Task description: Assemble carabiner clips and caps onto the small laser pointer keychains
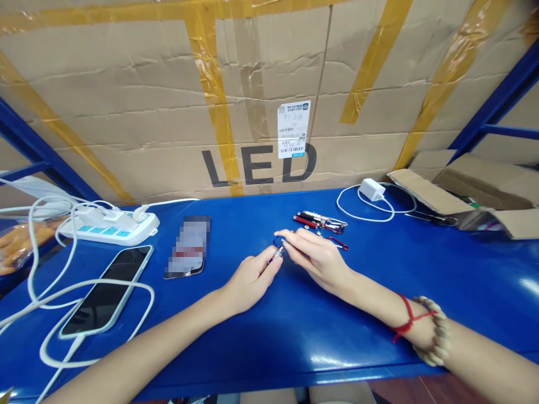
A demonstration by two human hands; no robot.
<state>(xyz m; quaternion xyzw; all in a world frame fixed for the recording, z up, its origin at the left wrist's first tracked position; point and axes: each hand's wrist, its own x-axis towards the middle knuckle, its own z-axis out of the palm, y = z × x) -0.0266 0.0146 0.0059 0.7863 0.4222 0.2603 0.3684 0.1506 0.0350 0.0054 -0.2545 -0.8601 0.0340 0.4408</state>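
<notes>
My left hand rests on the blue table, its fingers closed round a small metal keychain flashlight. Its blue carabiner clip is pinched between the fingertips of my right hand, which lies just right of the left. Both hands meet over the middle of the table. A red string and a bead bracelet circle my right wrist. A small pile of similar keychain flashlights with red clips lies just beyond my right hand.
Left on the table lie a phone on a white cable, a second phone and a white power strip. A white charger with cable sits far right, beside an open cardboard box. A large cardboard carton marked LED backs the table.
</notes>
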